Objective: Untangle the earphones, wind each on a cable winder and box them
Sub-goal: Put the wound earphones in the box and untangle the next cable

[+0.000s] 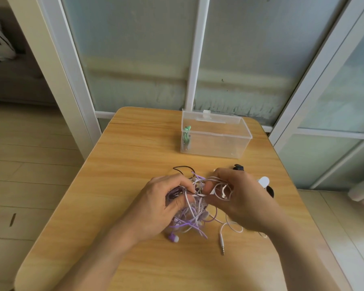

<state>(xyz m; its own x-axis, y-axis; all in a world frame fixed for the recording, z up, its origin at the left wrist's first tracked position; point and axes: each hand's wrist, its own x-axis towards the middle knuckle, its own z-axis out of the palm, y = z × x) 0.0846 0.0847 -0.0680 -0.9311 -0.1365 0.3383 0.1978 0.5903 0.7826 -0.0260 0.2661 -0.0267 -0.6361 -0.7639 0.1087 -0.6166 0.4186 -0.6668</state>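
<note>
Both hands are deep in it at the table's (135,143) centre. The left hand (166,204) has its fingers curled into the tangle of earphones (194,215), a dark purple bunch gripped in its palm and a white strand pinched at the fingertips. The right hand (235,198) answers from three o'clock, thumb and forefinger pinching white loops pulled out of the knot.

This stuff looks feather-light, limp and springy, thin cable that will snag on itself the moment it is tugged. My read: take hold near a free end and feed it back through, never yank the middle, since the fine wire and the earbud joints look fragile. The white jack plug (222,244) lies loose at five o'clock of the knot, a good starting end. A purple earbud (173,238) pokes out at seven o'clock.

Counting now: I make out white, light purple and dark purple cable, plus a black strand (182,168) looping off at eleven o'clock, so perhaps three or four sets, though the knot hides an exact tally. One clear plastic box (216,141) stands lid up at twelve o'clock, with one green wound earphone (186,137) already inside at its left end. Winders waiting by the right hand: a black one (239,167), a white one (263,182) and another dark one (270,191), all partly hidden.
</note>
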